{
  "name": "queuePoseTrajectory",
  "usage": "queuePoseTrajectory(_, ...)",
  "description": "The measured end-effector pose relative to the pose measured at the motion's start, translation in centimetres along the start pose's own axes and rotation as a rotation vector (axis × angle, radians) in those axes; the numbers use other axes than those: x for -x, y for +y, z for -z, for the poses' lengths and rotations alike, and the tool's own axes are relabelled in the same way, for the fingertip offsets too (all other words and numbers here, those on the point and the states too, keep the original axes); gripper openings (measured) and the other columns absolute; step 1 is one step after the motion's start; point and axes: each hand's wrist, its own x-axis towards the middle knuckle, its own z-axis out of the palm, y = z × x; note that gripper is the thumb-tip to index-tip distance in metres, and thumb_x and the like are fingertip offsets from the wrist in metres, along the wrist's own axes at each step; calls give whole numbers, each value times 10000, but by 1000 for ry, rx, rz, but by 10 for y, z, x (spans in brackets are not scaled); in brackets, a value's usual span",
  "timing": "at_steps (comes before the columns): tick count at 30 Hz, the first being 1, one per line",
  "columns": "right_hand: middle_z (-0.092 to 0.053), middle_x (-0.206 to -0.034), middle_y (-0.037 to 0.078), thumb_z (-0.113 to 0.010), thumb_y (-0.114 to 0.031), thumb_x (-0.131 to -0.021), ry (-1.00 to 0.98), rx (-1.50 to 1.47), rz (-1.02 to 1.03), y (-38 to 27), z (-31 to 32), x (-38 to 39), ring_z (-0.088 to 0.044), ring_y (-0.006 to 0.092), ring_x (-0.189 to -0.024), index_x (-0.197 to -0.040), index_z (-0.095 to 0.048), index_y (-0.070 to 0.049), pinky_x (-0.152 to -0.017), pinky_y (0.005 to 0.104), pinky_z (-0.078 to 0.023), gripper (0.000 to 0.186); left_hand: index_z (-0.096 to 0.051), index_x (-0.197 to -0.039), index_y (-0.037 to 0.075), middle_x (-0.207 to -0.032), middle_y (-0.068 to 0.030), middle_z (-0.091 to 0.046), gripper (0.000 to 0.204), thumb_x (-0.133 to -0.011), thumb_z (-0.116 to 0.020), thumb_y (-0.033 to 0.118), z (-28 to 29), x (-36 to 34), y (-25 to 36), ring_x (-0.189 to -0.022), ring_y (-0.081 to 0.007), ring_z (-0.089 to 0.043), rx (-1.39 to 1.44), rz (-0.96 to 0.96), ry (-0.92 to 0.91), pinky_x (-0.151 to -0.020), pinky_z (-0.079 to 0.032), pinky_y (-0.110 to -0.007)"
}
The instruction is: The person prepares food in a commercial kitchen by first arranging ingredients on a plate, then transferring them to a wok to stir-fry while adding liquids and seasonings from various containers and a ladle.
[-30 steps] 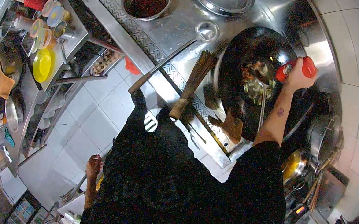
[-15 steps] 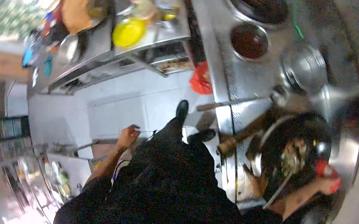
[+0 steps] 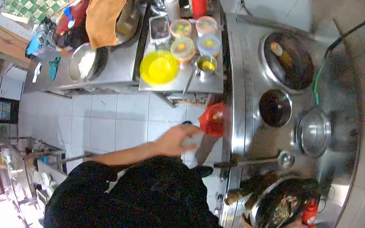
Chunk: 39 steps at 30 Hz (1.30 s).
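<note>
My right hand (image 3: 302, 227) is closed round the lower end of a small red bottle (image 3: 310, 212) at the right edge of a dark wok (image 3: 270, 196). Chopped food (image 3: 286, 206) lies in the wok. Stretched out in front of my body, my left hand (image 3: 179, 139) is blurred by motion, its fingers apart and nothing seen in them. Beyond its fingertips hangs a red plastic bag (image 3: 214, 118) beside the steel stove counter. A long-handled ladle (image 3: 286, 159) rests on the counter, between the wok and a steel pot (image 3: 315, 132).
Farther along the stove stand a dark pot (image 3: 275, 108) and a large dark pan (image 3: 297, 61). On the side table are a yellow bowl (image 3: 159, 67), several lidded tubs (image 3: 182, 49), a steel cup (image 3: 206, 66) and a red squeeze bottle (image 3: 199, 3). An orange cloth (image 3: 104, 16) drapes a container.
My left hand has swung from beside my body forward and to the right. The view has turned, showing more of the side table. My right hand stays at the wok with the red bottle.
</note>
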Motion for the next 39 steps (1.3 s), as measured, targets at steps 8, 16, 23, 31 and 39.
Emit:
queuePoseTrajectory(8,-641,-1133,97,-531,-552,-949,-738,114,-574,165,-285,377,-629,271,-1040,-1195,-581,-124,-886,428,-542,496,-528,-1323,63,-1251,-213,-576,716,-697,-812,262,55,-145,100,-1138,-437,-562,185,-612,-39,-1021,-456,-463)
queuePoseTrajectory(16,-676,-1095,124,-432,-379,-1028,-1041,70,-1183,207,-375,450,-651,287,-1056,-1225,-583,-62,-894,467,-541,403,-609,-1187,51,-1003,-170,-678,655,-632,-864,288,288,-203,86,-925,-346,-664,-361,-419,452,-815,-536,-416)
queuePoseTrajectory(23,-679,-1044,126,-475,-335,-997,-868,588,-848,194,-296,424,-663,291,-945,-1158,-588,-62,-822,467,-547,336,-623,-1165,139,-1029,-122,-680,665,-556,-870,241,403,-306,-21,-935,-370,-603,-843,-418,413,-841,-498,-467)
queuePoseTrajectory(31,-658,-951,68,-530,-379,-956,-616,393,-854,147,-207,429,-635,248,-887,-1129,-573,-99,-797,396,-482,331,-637,-1184,109,-1016,-160,-703,684,-559,-871,258,382,-352,-39,-931,-355,-656,-722,-271,475,-842,-528,-466)
queuePoseTrajectory(39,-649,-928,33,-626,-359,-905,-412,385,-830,140,-174,445,-622,229,-899,-1067,-597,-126,-827,384,-452,284,-649,-1157,164,-1018,-122,-720,680,-585,-870,456,393,-361,-76,-984,-339,-673,-1038,-111,450,-836,-473,-552)
